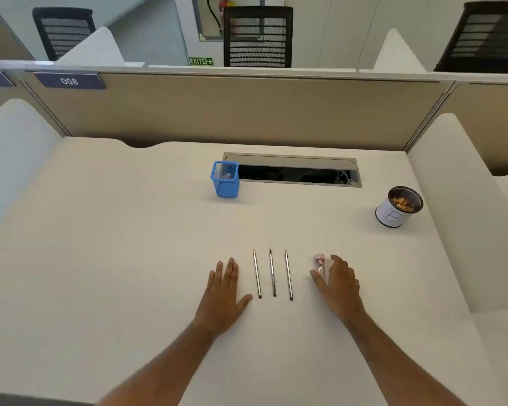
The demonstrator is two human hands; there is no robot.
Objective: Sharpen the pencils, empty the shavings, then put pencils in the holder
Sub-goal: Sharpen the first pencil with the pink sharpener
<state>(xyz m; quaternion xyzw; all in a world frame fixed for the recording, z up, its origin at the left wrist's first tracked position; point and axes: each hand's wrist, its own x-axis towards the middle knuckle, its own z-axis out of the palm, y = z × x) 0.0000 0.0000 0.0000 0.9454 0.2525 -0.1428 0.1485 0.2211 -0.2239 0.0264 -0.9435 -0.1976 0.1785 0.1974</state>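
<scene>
Three pencils lie side by side on the desk, tips pointing away: the left pencil (257,273), the middle pencil (272,271) and the right pencil (288,274). My left hand (224,291) rests flat on the desk just left of them, fingers apart, holding nothing. A small clear sharpener (319,263) with a pinkish part lies to the right of the pencils. My right hand (341,284) curls around it, thumb on its near side and fingers on its right side. A blue mesh holder (225,179) stands farther back.
A round mesh cup with a white label (397,210) holds shavings at the right of the desk (129,244). An open cable slot (296,171) lies behind the blue holder. Beige partitions enclose the desk at the back and sides.
</scene>
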